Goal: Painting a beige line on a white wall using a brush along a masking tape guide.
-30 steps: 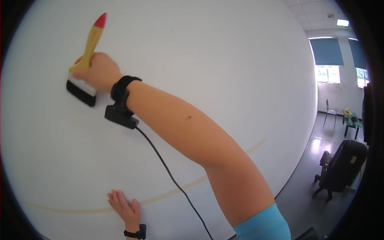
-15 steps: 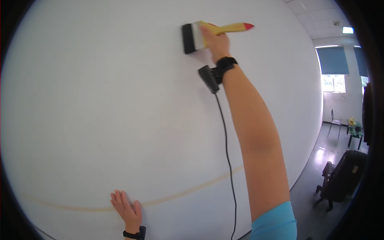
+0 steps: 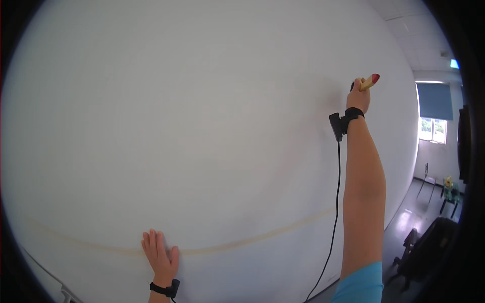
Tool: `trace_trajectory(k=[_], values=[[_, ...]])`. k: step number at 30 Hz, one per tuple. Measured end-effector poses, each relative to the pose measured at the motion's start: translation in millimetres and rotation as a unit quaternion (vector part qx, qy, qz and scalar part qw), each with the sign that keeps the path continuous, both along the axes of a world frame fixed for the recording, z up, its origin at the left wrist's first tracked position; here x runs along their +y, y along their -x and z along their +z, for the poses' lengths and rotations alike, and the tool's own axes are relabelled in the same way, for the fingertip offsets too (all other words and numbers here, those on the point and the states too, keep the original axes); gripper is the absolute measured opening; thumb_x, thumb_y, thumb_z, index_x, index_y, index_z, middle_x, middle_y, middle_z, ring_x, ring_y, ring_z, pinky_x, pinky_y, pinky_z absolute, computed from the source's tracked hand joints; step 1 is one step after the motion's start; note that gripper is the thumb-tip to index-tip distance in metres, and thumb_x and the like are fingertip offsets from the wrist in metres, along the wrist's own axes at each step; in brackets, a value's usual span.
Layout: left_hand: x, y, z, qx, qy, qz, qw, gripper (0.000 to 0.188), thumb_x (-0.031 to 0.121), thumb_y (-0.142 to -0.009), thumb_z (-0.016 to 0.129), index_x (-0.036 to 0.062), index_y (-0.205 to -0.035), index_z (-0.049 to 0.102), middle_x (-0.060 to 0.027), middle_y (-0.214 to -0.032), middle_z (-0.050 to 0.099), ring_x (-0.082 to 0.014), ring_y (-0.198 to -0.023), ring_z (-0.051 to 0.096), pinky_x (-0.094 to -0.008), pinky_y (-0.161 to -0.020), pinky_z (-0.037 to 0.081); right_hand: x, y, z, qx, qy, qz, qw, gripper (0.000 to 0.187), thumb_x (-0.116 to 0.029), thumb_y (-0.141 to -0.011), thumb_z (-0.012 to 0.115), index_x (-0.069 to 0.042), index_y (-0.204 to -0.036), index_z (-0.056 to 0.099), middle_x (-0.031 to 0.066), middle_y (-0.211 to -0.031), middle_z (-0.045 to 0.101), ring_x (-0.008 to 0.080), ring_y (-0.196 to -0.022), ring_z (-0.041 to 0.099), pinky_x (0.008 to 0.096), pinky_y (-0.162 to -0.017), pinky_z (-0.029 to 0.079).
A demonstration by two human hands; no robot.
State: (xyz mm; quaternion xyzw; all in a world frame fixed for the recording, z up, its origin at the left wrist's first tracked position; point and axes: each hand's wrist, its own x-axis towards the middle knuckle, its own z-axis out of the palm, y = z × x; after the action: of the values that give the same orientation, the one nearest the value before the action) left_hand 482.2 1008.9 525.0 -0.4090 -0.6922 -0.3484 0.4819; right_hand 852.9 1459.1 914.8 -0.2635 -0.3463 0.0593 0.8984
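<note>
My right hand (image 3: 358,100) is raised at the upper right, its fingers wrapped round a paintbrush (image 3: 370,82). The brush has a yellow handle with a red tip, which points up and to the right. A small dark bit of its bristle end shows beside my fingers; my hand hides the rest. At the lower left, my left hand (image 3: 161,258) lies flat on the white wall (image 3: 192,136) with its fingers spread, over a faint yellowish stripe (image 3: 242,244).
A black device on a wrist strap (image 3: 337,126) trails a thin cable (image 3: 337,202) down from my right wrist. To the right stand a black office chair (image 3: 429,250), a metal chair (image 3: 428,181), a small table with flowers (image 3: 449,191) and a window with a blue blind (image 3: 434,101).
My right hand has carried the paintbrush right and lower along the wall, and its handle now points more toward me. My left hand stays on the wall. The view has shifted slightly.
</note>
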Motion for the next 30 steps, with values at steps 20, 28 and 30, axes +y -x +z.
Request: trace_trajectory(k=[20,28,30], values=[[-45.6,-26.4,8.9,-0.014,0.004,-0.105,0.994,0.045,0.010,-0.077,0.066,0.0066,-0.121,0.059,-0.0135,-0.135,0.051,-0.0389,-0.124,0.047,-0.0483,-0.100,0.040,-307.6,292.1,79.6,-0.242,-0.229,-0.027,0.943,0.040,-0.018,-0.077,0.064,-0.028,-0.115,0.061,-0.0006,-0.124,0.052,0.0266,-0.125,0.041,0.0630,-0.101,0.028],[-94.0,-5.2,-2.2,0.002,-0.014,-0.081,0.997,0.041,0.007,-0.077,0.063,0.0047,-0.118,0.061,-0.0151,-0.135,0.051,-0.0402,-0.125,0.046,-0.0481,-0.100,0.041,-485.8,383.7,-5.3,-0.395,-0.388,0.135,0.822,0.027,-0.018,-0.079,0.064,-0.025,-0.104,0.069,-0.0008,-0.112,0.060,0.0214,-0.117,0.048,0.0593,-0.098,0.029],[-110.7,1.5,-5.6,0.001,-0.019,-0.071,0.997,0.040,0.006,-0.077,0.062,0.0041,-0.118,0.061,-0.0159,-0.135,0.051,-0.0408,-0.125,0.045,-0.0480,-0.100,0.041,-518.6,396.1,-35.3,-0.460,-0.411,0.158,0.771,0.024,-0.019,-0.080,0.064,-0.025,-0.102,0.069,-0.0012,-0.107,0.061,0.0204,-0.113,0.050,0.0578,-0.097,0.030]])
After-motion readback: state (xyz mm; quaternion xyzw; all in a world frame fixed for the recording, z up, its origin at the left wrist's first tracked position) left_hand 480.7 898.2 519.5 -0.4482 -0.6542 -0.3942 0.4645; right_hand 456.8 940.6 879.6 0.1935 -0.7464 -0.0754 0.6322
